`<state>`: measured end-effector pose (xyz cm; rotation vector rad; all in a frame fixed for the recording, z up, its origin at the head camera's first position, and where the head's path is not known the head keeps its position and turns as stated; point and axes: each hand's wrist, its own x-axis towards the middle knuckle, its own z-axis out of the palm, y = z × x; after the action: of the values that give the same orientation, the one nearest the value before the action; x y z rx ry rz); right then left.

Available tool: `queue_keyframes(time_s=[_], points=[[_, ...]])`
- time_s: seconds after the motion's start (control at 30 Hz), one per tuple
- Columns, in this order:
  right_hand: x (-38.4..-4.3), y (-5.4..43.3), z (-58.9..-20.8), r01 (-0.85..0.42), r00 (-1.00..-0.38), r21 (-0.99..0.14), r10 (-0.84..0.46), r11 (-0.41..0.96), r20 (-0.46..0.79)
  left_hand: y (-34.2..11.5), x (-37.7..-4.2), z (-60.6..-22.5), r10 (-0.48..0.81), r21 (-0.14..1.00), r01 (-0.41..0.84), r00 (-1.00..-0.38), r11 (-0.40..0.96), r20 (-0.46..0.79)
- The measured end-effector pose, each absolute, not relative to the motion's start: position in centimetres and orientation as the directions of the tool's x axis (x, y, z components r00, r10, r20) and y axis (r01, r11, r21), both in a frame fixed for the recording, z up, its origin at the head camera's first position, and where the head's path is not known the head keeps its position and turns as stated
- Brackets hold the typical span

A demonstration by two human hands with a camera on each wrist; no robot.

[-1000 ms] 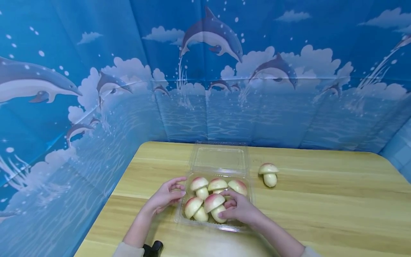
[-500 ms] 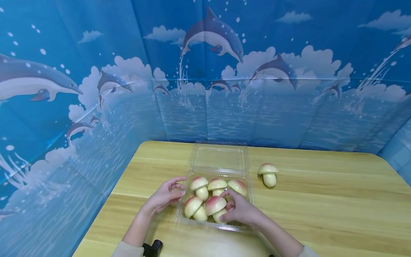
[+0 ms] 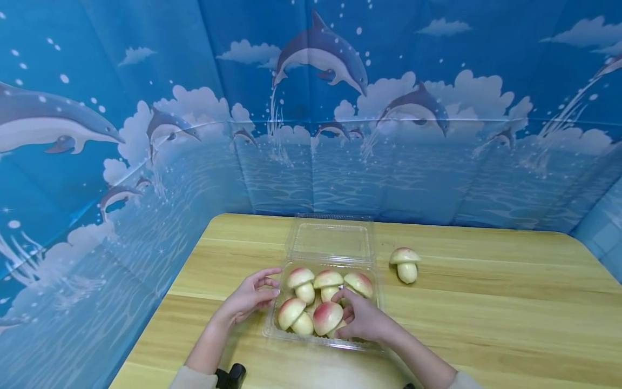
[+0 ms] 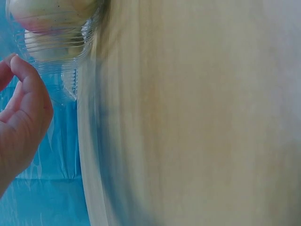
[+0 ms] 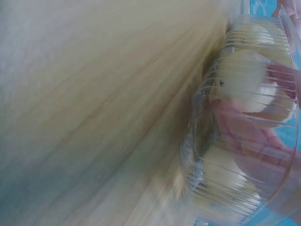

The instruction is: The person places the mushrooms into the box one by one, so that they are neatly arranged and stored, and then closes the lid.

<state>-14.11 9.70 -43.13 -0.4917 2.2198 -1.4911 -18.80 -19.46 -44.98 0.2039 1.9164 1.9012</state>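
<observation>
A clear plastic clamshell box (image 3: pixel 316 341) lies on the table with several mushrooms inside, each pale cream with a pink-tinged cap. In the head view my right hand (image 3: pixel 363 320) reaches into the box and holds the front middle mushroom (image 3: pixel 328 316), its stem partly hidden by my fingers. Through the box wall, the right wrist view shows that same hand (image 5: pixel 249 136) beside pale mushrooms. My left hand (image 3: pixel 250 296) is at the box's left rim, fingers slightly bent and holding nothing; whether the index fingertip touches the rim is unclear.
The box's lid (image 3: pixel 332 240) is folded back flat behind it. Another mushroom (image 3: pixel 405 265) lies on the wooden table (image 3: pixel 486 302) to the right of the box. A blue dolphin-print curtain (image 3: pixel 340 167) hangs along the table's back and left sides.
My right hand has lowered the front middle mushroom slightly toward the front of the box, and its cap has tilted, covering more of the stem. The left hand stays in place.
</observation>
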Motion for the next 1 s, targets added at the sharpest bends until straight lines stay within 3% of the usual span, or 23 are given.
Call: queue_keyframes(time_s=[0.37,1.0], points=[[-14.4,9.5,-42.8,-0.112,-0.846,-0.915,-0.521,0.388,-0.118,-19.4,-19.0,-44.5,0.393,0.98,-0.19,-0.898,0.061,-0.198],[-14.5,10.7,-41.5,-0.073,-0.825,-0.93,-0.546,0.36,-0.147,-19.3,-18.6,-44.7,0.399,0.981,-0.183,-0.897,0.056,-0.19]])
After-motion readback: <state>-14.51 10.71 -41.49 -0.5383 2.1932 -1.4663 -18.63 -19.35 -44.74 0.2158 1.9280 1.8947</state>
